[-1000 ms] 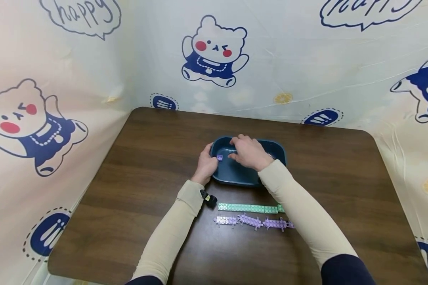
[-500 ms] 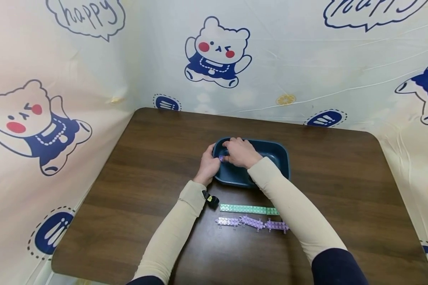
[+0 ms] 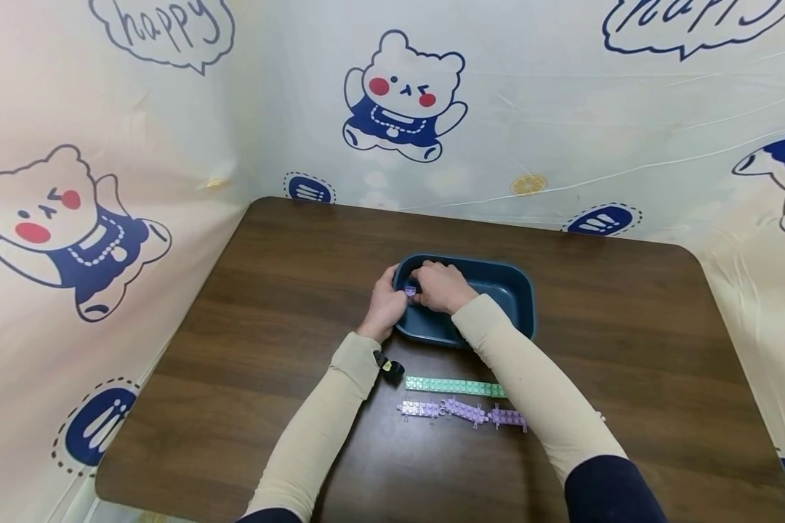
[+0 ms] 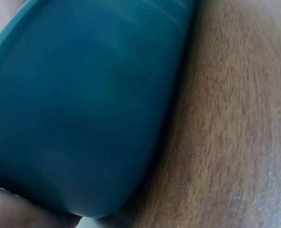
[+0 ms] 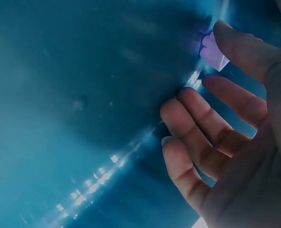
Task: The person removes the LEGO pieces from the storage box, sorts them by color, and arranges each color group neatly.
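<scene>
A dark blue plastic tub [image 3: 506,280] stands on the table. My left hand [image 3: 384,303] grips its left end, thumb over the rim; the left wrist view shows the tub's outer wall [image 4: 93,95] close up and part of a finger. Inside the tub, near that end, sits a small purple toy brick [image 3: 410,290]. My right hand [image 3: 441,286] reaches into the tub. In the right wrist view, its thumb lies against the purple brick [image 5: 213,54], the index fingertip is right beside it, and the other fingers are loosely curled.
In front of the tub lies a row of green studded bricks [image 3: 454,386]. Nearer the person is a chain of light purple bricks [image 3: 464,410] with small side pegs. The right sleeve [image 3: 536,378] covers the right ends of both rows. A printed cloth backdrop [image 3: 301,109] surrounds the brown table [image 3: 288,290].
My right hand has moved left inside the tub, up to the purple brick. The left hand keeps its grip on the tub's end. The whole view has shifted slightly.
</scene>
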A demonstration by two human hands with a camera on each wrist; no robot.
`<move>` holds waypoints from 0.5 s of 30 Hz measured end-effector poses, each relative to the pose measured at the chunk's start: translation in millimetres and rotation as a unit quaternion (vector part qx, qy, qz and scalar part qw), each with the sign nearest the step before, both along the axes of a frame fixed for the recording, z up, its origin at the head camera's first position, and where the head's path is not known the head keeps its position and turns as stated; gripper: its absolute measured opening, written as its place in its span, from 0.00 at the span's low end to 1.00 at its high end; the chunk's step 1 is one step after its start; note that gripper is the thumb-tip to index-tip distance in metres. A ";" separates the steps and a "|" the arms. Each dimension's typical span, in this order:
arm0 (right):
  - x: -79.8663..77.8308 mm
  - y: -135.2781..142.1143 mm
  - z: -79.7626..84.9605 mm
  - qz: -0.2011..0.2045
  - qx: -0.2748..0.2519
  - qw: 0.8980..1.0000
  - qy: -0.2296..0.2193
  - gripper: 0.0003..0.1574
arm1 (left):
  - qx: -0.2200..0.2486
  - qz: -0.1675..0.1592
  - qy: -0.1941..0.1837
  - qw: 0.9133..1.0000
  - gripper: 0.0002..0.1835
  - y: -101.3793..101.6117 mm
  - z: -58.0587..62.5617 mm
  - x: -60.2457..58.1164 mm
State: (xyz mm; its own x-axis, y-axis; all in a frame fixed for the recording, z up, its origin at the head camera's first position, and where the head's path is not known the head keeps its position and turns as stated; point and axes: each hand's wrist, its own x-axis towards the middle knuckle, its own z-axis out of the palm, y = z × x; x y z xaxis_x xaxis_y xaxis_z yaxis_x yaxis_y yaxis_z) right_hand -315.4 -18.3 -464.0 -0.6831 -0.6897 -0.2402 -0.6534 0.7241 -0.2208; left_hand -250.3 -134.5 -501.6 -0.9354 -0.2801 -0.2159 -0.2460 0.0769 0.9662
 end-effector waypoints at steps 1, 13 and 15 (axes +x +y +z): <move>0.1 0.0 -0.4 0.000 -0.002 1.000 0.002 0.27 | 0.000 -0.001 0.000 1.000 0.36 0.4 0.2 -0.1; 0.7 4.5 -2.7 0.000 -0.024 1.000 0.003 0.19 | -0.006 -0.006 -0.001 1.000 0.36 0.9 0.1 0.3; 0.3 6.7 -1.4 -0.007 -0.032 0.999 -0.011 0.18 | -0.007 -0.006 -0.004 1.000 0.36 0.1 0.8 0.5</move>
State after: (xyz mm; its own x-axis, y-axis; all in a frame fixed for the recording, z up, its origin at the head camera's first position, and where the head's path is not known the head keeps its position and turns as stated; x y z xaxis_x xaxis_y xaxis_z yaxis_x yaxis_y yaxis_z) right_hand -315.2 -11.6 -465.4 -0.6877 -0.6946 -0.2113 -0.6379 0.7170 -0.2810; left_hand -249.8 -134.4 -500.8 -0.9369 -0.2726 -0.2191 -0.2525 0.0937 0.9630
